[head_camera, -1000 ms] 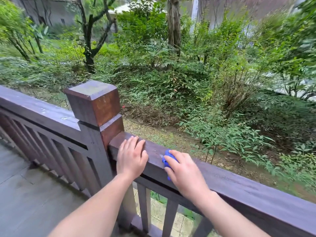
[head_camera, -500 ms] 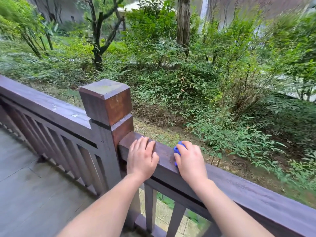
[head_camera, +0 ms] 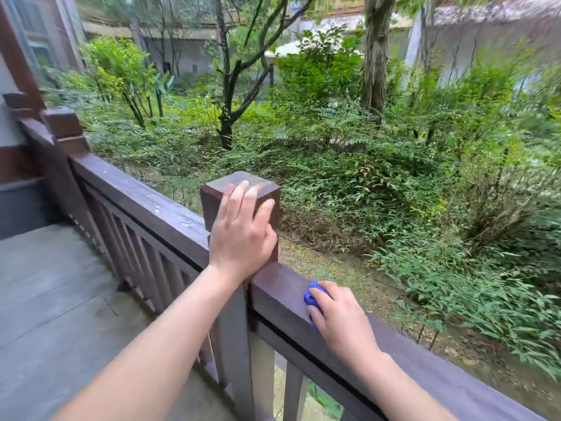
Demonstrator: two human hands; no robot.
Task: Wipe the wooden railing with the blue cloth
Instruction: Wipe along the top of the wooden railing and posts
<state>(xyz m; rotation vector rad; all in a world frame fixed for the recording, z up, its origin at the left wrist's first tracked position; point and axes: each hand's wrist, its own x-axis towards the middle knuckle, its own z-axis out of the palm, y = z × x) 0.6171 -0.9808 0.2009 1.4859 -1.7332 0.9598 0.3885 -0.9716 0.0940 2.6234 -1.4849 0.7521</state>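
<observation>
The dark brown wooden railing (head_camera: 449, 372) runs from the far left down to the lower right, broken by a square post (head_camera: 262, 185). My right hand (head_camera: 340, 320) presses a bunched blue cloth (head_camera: 312, 294) onto the top rail just right of the post; most of the cloth is hidden under my fingers. My left hand (head_camera: 243, 235) lies flat against the near face of the post, fingers reaching up to its cap, holding nothing.
Grey deck boards (head_camera: 60, 299) lie at the lower left. A second post (head_camera: 62, 123) stands at the far left by a house wall. Beyond the rail are dense shrubs (head_camera: 379, 183), a bare strip of ground and trees.
My left hand has left the top rail and moved up onto the post. My right hand and the cloth stay on the rail just right of the post. The view has swung to the left.
</observation>
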